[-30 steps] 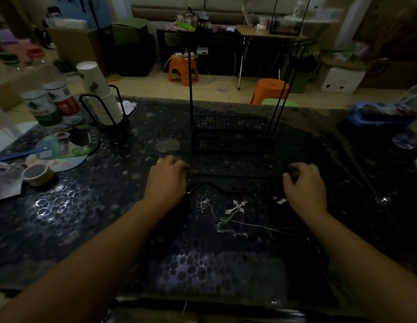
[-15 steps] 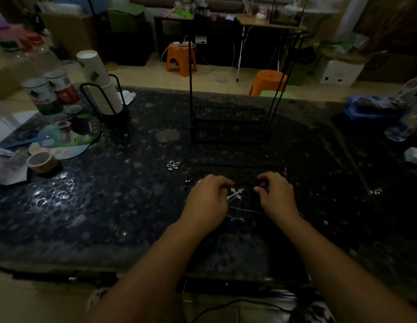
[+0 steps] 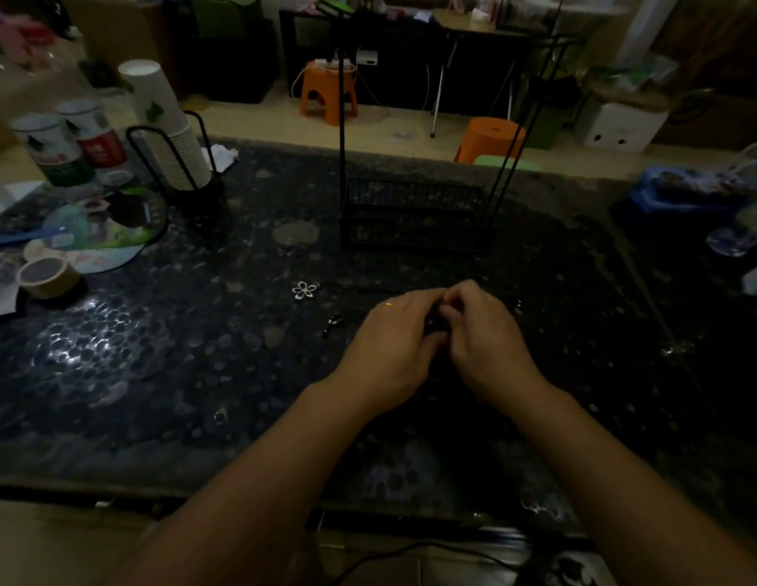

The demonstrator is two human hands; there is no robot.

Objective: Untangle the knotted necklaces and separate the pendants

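Left hand [image 3: 393, 348] and right hand [image 3: 484, 342] touching, fingers curled together over a dark, indistinct item; grip contents not discernible; flower pendant [image 3: 304, 289] flat on table [image 3: 156, 374], left of hands, apart.

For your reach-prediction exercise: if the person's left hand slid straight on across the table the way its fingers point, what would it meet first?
The left hand points up and to the right, fingertips already against the right hand, so it would meet that hand first. The black wire basket lies beyond; depth is uncertain.

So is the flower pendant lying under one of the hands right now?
No, the flower pendant lies bare on the table, apart from and to the left of the left hand.
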